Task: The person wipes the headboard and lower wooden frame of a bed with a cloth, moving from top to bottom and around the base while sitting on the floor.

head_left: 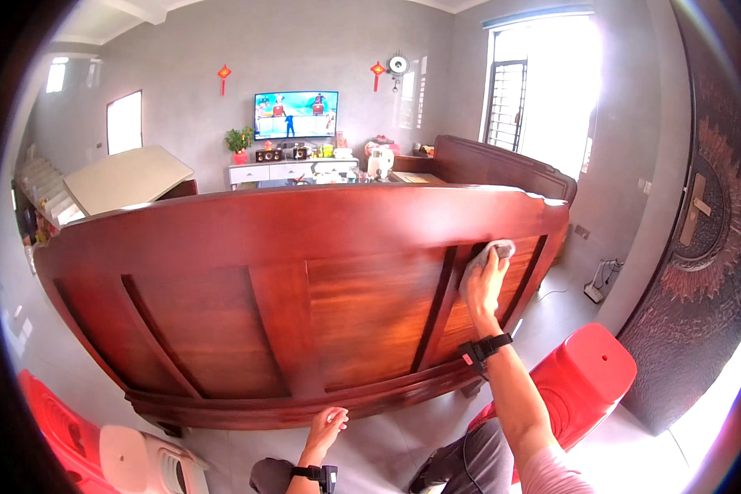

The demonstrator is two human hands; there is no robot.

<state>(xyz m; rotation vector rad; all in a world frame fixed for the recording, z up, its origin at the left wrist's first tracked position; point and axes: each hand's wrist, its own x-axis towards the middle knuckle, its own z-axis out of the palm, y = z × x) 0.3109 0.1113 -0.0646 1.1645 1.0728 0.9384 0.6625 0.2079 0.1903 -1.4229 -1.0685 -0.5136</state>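
A long wooden bench back (354, 317), reddish brown and glossy with recessed panels, stands across the middle with its rear side toward me. My right hand (486, 286) is stretched out to its right part, with fingers wrapped round a grey cloth (503, 246) pressed against the rightmost panel, below the top rail. Lower down, my left hand (327, 430) hovers by the bench's bottom rail, fingers curled in and nothing visible in them. Both wrists wear black straps with a small device.
A red plastic stool (597, 358) stands close to my right arm. Red and white stools (136, 461) are at the lower left. Beyond the bench are another wooden bench (502, 165), a television (296, 114) and a low cabinet (251, 174). A dark carved door (700, 272) is at right.
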